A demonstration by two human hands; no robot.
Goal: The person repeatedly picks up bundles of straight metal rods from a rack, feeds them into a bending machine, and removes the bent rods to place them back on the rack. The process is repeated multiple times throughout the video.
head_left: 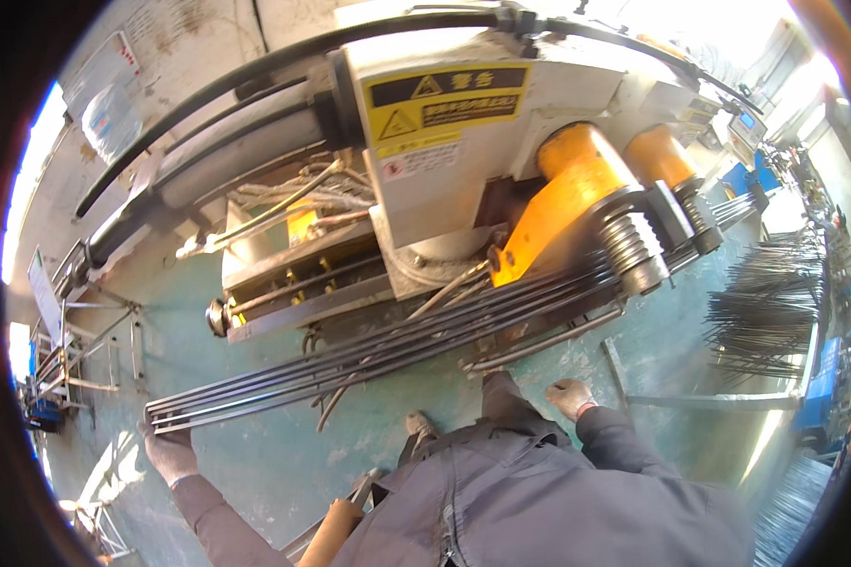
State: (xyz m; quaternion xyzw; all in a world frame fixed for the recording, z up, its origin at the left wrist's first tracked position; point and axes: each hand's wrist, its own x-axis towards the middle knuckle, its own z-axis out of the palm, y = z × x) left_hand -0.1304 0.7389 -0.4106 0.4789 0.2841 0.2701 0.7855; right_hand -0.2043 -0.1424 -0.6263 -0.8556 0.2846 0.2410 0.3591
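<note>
My left hand, in a pale work glove, is closed round the near-left ends of several long dark metal bars. The bars lie side by side and slant up to the right into a bending machine. Their far parts pass beneath its orange arm and beside a coiled spring. My right hand, also gloved, hangs near my right side, below the machine's edge and apart from the bars. Its fingers are curled in, and nothing shows in them.
Bundles of thin metal rods lie on a rack to the right. A metal frame stand is at the far left. Hoses hang under the bars. A tan rounded object is close by my body's left.
</note>
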